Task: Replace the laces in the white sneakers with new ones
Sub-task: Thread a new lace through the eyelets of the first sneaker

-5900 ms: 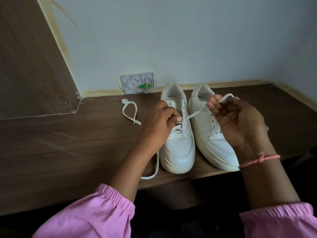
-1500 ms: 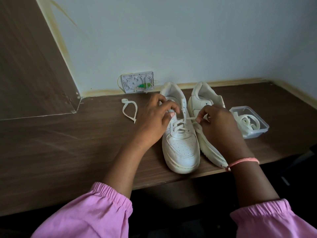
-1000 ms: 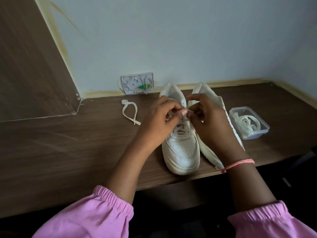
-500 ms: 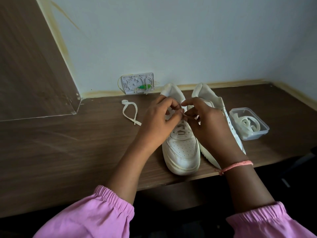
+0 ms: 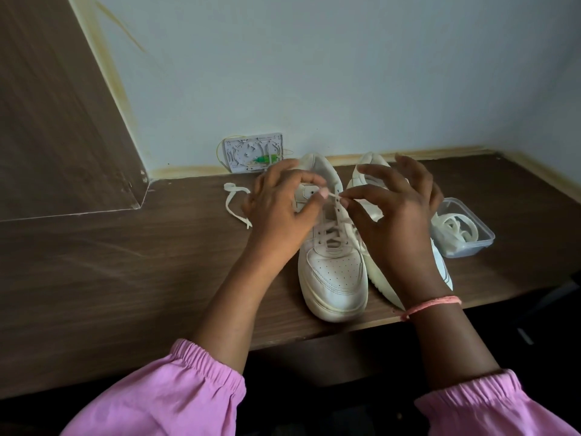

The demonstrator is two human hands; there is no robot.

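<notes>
Both hands are up over the left sneaker (image 5: 331, 262) on the worktop (image 5: 125, 262), threading in progress. The left hand (image 5: 279, 209) and right hand (image 5: 393, 215) each pinch the lace (image 5: 335, 196) between thumb and forefinger, tips almost meeting above the upper eyelets. Lower rows look crossed already. Next, I'd say, the tip must be fed through an upper eyelet. The other sneaker (image 5: 369, 174) waits alongside; more laces sit in the tub (image 5: 481, 243).
</notes>
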